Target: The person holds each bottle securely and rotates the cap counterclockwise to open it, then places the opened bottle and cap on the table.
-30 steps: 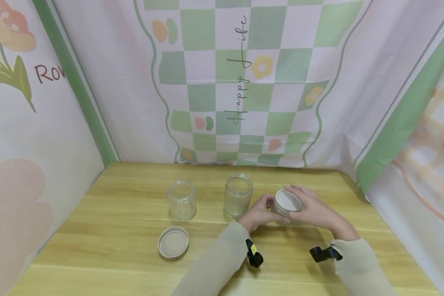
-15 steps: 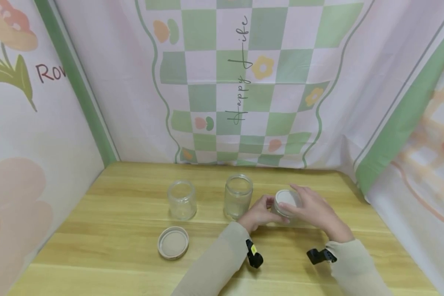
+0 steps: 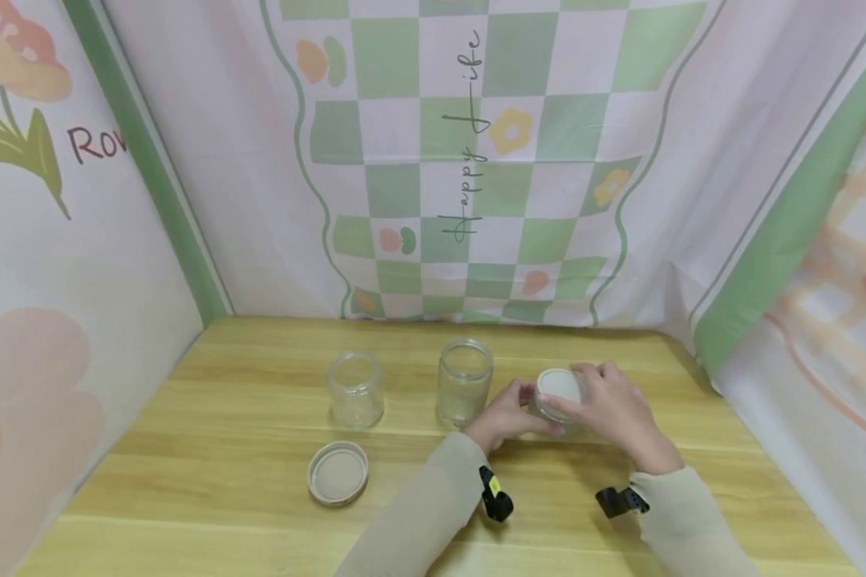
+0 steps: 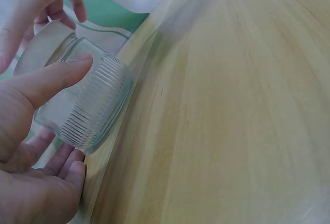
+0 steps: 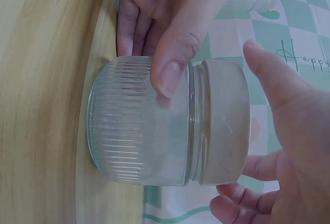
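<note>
At the right of the table a short ribbed glass jar (image 5: 124,136) stands upright under a pale lid (image 3: 559,385). My left hand (image 3: 511,415) grips the jar's side, its thumb (image 4: 62,77) across the glass and its fingers round the other side. My right hand (image 3: 613,407) is at the lid, fingers (image 5: 242,195) curled round the rim. The right thumb (image 5: 270,72) reaches over the lid's edge, close to its top. Threads on the jar's neck (image 5: 196,126) show just below the lid.
Left of my hands stand two lidless glass jars: a taller one (image 3: 465,385) close to my left wrist and a shorter one (image 3: 355,391) farther left. A loose lid (image 3: 337,474) lies inside-up on the wooden table (image 3: 224,449). A patterned cloth (image 3: 433,160) hangs behind.
My right hand has shifted round the lid, its wrist swinging slightly left and more of the lid's top showing. My left hand and the jar have stayed in place.
</note>
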Demonstrator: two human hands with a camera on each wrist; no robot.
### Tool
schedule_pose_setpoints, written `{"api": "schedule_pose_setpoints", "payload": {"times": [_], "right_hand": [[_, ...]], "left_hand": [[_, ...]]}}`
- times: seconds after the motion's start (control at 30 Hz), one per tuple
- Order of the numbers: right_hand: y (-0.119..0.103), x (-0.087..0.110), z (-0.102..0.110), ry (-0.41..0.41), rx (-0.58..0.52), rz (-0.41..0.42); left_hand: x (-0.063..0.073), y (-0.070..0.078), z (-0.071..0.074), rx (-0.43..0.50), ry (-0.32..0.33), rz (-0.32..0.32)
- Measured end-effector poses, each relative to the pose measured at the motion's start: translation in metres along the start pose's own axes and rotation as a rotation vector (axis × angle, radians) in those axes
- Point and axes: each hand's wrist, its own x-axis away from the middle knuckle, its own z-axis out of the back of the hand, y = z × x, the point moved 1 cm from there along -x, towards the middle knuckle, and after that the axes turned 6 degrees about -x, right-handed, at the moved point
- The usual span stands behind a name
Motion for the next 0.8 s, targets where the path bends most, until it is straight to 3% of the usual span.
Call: {"api": "schedule_pose_setpoints", "payload": {"times": [0.53, 0.8], "right_hand": [[-0.0008, 0.0029, 0.0029, -0.02, -0.107, 0.06], [0.0033, 0.0018, 0.0044, -0.052, -0.183, 0.14]], "left_hand": [[-0.0006, -0.0014, 0.0001, -0.002, 0.005, 0.002], [-0.0017, -0.0016, -0.0007, -0.003, 0.005, 0.007]]}}
